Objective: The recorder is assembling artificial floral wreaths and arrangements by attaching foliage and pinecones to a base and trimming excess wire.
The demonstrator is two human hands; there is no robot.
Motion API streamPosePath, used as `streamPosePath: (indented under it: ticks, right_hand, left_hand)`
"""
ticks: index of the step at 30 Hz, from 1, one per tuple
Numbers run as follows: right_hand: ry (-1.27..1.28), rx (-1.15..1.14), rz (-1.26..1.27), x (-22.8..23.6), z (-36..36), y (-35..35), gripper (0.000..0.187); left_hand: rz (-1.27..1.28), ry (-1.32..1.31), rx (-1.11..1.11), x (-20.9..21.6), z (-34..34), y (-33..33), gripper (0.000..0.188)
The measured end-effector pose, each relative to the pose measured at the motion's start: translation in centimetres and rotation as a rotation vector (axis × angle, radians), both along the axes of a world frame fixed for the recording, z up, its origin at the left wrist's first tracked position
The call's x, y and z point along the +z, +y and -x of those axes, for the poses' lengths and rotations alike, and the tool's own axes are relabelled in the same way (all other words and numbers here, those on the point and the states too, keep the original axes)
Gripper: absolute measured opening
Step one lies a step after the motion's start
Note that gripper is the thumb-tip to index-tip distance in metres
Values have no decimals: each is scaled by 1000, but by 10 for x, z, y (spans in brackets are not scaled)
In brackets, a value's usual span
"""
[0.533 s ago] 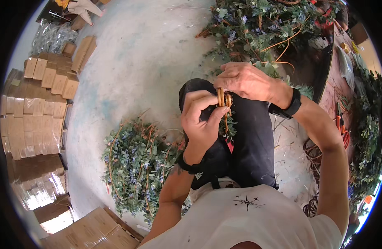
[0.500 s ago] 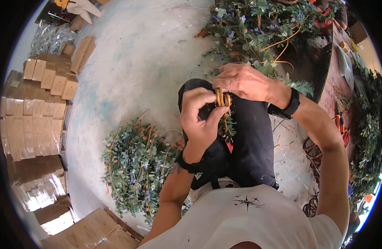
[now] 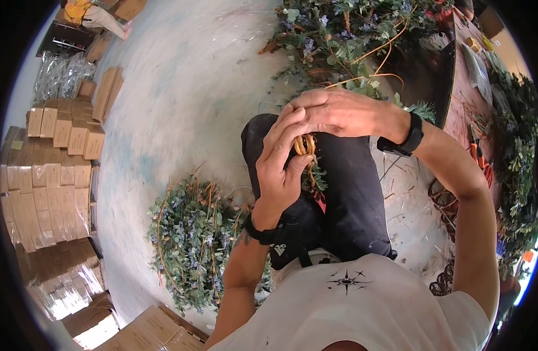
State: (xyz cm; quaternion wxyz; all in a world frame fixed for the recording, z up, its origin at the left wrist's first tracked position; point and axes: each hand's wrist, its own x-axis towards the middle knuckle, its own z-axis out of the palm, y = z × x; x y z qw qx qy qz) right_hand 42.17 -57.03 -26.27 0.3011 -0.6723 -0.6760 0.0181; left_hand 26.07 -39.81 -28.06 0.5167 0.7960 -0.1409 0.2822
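Cardboard boxes [image 3: 49,175], many film-wrapped, stacked along left edge of pale concrete floor [image 3: 163,105]; clear plastic-wrapped bundles [image 3: 61,76] past their far end. Co-worker [image 3: 79,13] in yellow-orange top and light trousers near floor's far left corner, partly cut off. Faux eucalyptus garland bundle [image 3: 190,243], blue-purple flowers plus brown stems, lies on floor just left of person's legs. Left hand [image 3: 279,158], black wristband, pinches tan vine loops [image 3: 304,145] between thumb and fingers. Loops sit above black trousers [image 3: 356,205], between the hands; green needle sprig [image 3: 317,178] hangs just below them. Right hand [image 3: 339,114], black smartwatch on wrist, arches over top of loops, its fingers meeting left fingers; fingertips hidden, can't tell whether it pinches anything. Large heap of similar greenery [image 3: 345,32] beyond hands, long bare tan stems sticking out, by left edge of reddish tabletop [image 3: 460,96]. Orange-handled tool [image 3: 476,151] toward tabletop's near end. Dense leafy garlands [image 3: 517,169] along tabletop's right edge.
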Motion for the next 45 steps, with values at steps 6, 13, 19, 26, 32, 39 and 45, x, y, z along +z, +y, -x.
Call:
streamPosePath:
  ticks: [6,13,19,26,32,39,45]
  right_hand:
    - [-186,-407,79,-3,-17,-90,73]
    - [135,-467,374,-46,-14,-127,93]
    - [62,-486,654,-66,-25,-150,64]
    - [297,-368,737,-4,-31,-119,31]
    - [17,-314,742,27,11,-98,47]
    - [-190,-413,509,1,-48,-66,38]
    - [-217,-158,238,-86,-82,-22,42]
  left_hand:
    - [71,-16,-71,-1,1,3,35]
    - [35,10,-98,2,3,5,35]
    - [90,26,-95,1,5,1,36]
    - [93,25,-44,3,9,0,35]
    - [98,47,-63,4,10,1,33]
    - [36,31,-16,8,7,-4,34]
    - [-66,109,26,19,11,-14,33]
